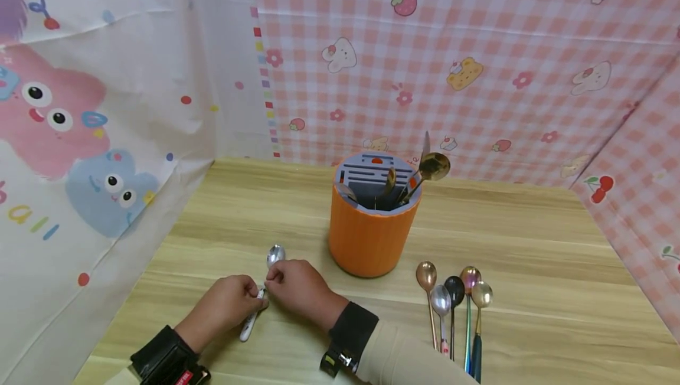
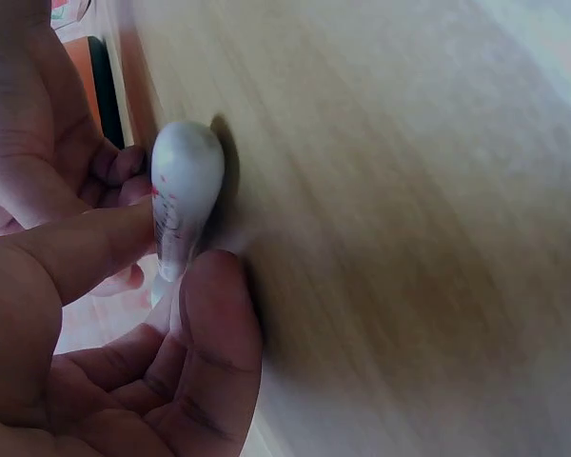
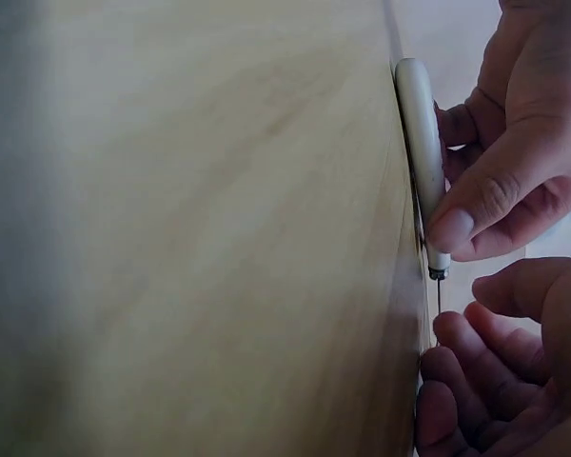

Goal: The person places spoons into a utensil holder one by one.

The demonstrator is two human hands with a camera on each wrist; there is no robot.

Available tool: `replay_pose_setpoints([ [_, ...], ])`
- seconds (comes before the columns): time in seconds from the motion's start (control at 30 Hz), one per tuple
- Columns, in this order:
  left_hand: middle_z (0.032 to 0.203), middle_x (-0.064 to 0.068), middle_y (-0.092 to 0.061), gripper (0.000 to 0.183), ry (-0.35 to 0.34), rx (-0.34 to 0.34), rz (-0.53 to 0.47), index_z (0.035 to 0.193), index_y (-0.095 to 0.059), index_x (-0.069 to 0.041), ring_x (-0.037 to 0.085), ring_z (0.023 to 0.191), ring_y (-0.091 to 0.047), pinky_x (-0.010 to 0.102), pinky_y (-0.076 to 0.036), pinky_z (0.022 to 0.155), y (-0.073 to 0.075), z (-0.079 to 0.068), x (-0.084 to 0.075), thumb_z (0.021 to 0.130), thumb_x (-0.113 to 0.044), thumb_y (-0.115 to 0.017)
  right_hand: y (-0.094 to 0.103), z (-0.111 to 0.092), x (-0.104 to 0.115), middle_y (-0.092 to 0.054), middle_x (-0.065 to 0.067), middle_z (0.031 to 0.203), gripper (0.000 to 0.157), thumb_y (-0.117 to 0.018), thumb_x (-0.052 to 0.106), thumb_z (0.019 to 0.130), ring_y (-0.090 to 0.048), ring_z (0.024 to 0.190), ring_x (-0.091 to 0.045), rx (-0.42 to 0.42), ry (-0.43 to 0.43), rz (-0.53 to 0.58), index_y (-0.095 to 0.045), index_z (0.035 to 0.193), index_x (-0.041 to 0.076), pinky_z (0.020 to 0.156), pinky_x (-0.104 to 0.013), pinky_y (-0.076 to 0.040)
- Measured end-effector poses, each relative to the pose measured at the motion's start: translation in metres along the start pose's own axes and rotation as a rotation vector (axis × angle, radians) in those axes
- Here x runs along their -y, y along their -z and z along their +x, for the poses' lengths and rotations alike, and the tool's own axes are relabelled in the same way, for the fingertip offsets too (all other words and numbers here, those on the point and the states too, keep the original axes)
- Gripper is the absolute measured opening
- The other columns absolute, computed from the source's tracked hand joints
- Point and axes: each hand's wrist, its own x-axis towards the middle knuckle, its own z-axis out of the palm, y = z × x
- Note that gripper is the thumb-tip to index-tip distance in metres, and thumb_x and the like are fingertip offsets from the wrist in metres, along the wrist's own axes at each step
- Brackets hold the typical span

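A spoon with a shiny metal bowl (image 1: pixel 275 254) and a white patterned handle (image 2: pixel 186 176) lies on the wooden tabletop, left of centre. My left hand (image 1: pixel 228 302) pinches that handle between thumb and fingers near its upper end. Beside the thin metal neck is my right hand (image 1: pixel 303 287), covering part of it in the head view. In the right wrist view, the right thumb (image 3: pixel 514 288) stands apart from loosely bent fingers, and the fingertips lie at or touch the neck; contact is hard to tell.
An orange cylindrical utensil holder (image 1: pixel 370 243) with a grey slotted top stands behind the hands, holding several utensils, among them a gold ladle-like piece (image 1: pixel 434 166). Several long spoons lie to the right, including a black spoon (image 1: pixel 454 290). Patterned cloth walls (image 1: pixel 435 78) border the table.
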Motion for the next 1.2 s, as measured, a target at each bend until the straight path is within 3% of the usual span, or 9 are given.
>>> replay_pose_setpoints([
  [0.27,0.060,-0.002,-0.055,0.021,0.004,0.011,0.018,0.068,-0.058,-0.009,0.012,0.051,-0.050,0.030,-0.043,0.049,-0.005,0.003,-0.003,0.078,-0.013,-0.076,-0.001,0.000,-0.001,-0.060,0.012,0.068,0.009,-0.068,0.018,0.089,-0.050,0.061,-0.001,0.024,-0.022,-0.050,-0.068,0.080,0.019,0.056,-0.016,-0.041],
  [0.53,0.055,-0.002,-0.054,0.021,0.038,0.039,-0.080,0.069,-0.057,-0.009,0.009,0.043,-0.050,0.026,-0.042,0.041,-0.007,0.001,-0.012,0.082,-0.010,-0.073,0.002,-0.001,-0.006,-0.056,0.010,0.064,0.017,-0.067,0.021,0.091,-0.047,0.058,-0.003,-0.078,-0.005,0.016,-0.064,0.075,0.017,0.052,-0.016,-0.038],
  [0.7,0.055,-0.002,-0.055,0.019,0.017,0.038,-0.129,0.072,-0.057,-0.008,0.010,0.042,-0.053,0.027,-0.045,0.041,-0.007,0.000,-0.017,0.082,-0.008,-0.073,0.007,-0.003,-0.007,-0.055,0.008,0.068,0.020,-0.071,0.019,0.089,-0.048,0.061,-0.004,-0.134,-0.044,0.139,-0.055,0.078,0.015,0.054,-0.017,-0.039],
  [1.0,0.063,-0.001,-0.058,0.016,-0.012,-0.008,-0.165,0.080,-0.059,-0.009,0.012,0.050,-0.052,0.029,-0.042,0.049,0.004,-0.001,-0.030,0.084,-0.013,-0.074,0.026,-0.004,0.000,-0.060,0.001,0.074,0.023,-0.067,0.007,0.089,-0.053,0.061,-0.005,-0.154,-0.100,0.432,-0.047,0.078,0.010,0.054,-0.020,-0.041],
  [1.1,0.068,-0.001,-0.060,0.017,-0.026,-0.027,-0.180,0.082,-0.058,-0.009,0.012,0.057,-0.052,0.030,-0.044,0.052,0.007,-0.001,-0.035,0.083,-0.013,-0.074,0.040,-0.009,0.017,-0.068,-0.012,0.083,0.020,-0.062,-0.002,0.089,-0.062,0.070,-0.012,-0.155,-0.105,0.557,-0.044,0.082,0.002,0.061,-0.024,-0.049],
  [1.2,0.073,0.000,-0.062,0.015,-0.064,-0.030,-0.206,0.086,-0.058,-0.009,0.012,0.061,-0.054,0.030,-0.045,0.055,0.010,-0.001,-0.039,0.082,-0.011,-0.072,0.046,-0.009,0.025,-0.069,-0.022,0.090,0.018,-0.060,-0.008,0.088,-0.066,0.075,-0.021,-0.160,-0.119,0.684,-0.043,0.090,-0.002,0.069,-0.034,-0.058],
])
